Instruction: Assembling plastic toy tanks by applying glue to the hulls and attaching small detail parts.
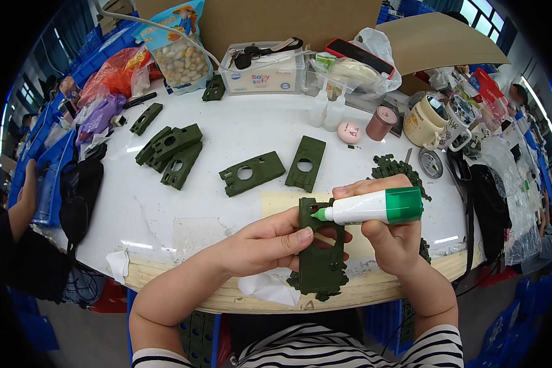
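My left hand (265, 240) is closed on the edge of a dark green plastic toy tank hull (318, 270), thumb on top and fingers beneath. The hull has a round hole, and its lower end lies over small green parts. In my right hand (391, 242) is a white glue bottle (365, 208) with a green base, held sideways. Its green nozzle points left, at the hull's upper end; whether the tip touches cannot be made out. Beyond my hands lie two more hulls, one flat hull (251, 173) and another hull (305, 164). A pile of hulls (173, 150) sits further left.
Small green parts (400, 172) are heaped to the right. At the back stand a snack bag (181, 52), a clear plastic box (264, 70), two small squeeze bottles (326, 110) and a pinkish canister (381, 124). Mugs (426, 121) stand at right. A co-worker's arm (24, 199) shows far left.
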The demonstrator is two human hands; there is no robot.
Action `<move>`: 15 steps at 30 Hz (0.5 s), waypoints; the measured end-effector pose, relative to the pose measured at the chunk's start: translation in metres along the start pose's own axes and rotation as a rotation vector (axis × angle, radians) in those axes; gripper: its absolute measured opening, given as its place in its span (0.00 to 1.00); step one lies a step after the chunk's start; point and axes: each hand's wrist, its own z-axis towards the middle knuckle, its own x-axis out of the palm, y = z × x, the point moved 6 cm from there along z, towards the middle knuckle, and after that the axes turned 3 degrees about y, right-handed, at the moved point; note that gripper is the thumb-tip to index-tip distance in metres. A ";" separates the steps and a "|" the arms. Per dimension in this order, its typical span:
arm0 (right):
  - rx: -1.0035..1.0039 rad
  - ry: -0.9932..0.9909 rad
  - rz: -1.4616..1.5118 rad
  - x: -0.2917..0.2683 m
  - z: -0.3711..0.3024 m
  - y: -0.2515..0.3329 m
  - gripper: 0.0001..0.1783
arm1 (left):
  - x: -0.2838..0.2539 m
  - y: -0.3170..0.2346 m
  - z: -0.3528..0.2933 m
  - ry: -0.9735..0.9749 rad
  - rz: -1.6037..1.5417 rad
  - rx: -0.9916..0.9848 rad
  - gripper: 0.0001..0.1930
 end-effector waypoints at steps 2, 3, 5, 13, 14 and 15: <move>0.057 -0.009 -0.023 0.002 0.001 0.004 0.20 | 0.000 0.000 0.000 0.003 -0.004 0.000 0.26; 0.084 -0.013 -0.036 0.003 0.002 0.005 0.23 | 0.000 0.000 0.000 0.006 -0.005 0.001 0.26; 0.080 -0.102 0.053 -0.001 -0.001 0.001 0.22 | 0.002 -0.002 0.001 -0.028 0.002 0.014 0.29; 0.181 -0.110 0.139 -0.004 0.001 0.002 0.22 | 0.000 -0.004 0.002 -0.027 -0.003 0.039 0.31; 0.178 -0.111 0.137 -0.005 0.000 0.002 0.22 | 0.000 -0.003 0.002 -0.010 -0.004 0.042 0.29; 0.174 -0.110 0.135 -0.006 0.000 0.002 0.22 | 0.000 -0.003 0.001 0.007 -0.006 0.047 0.27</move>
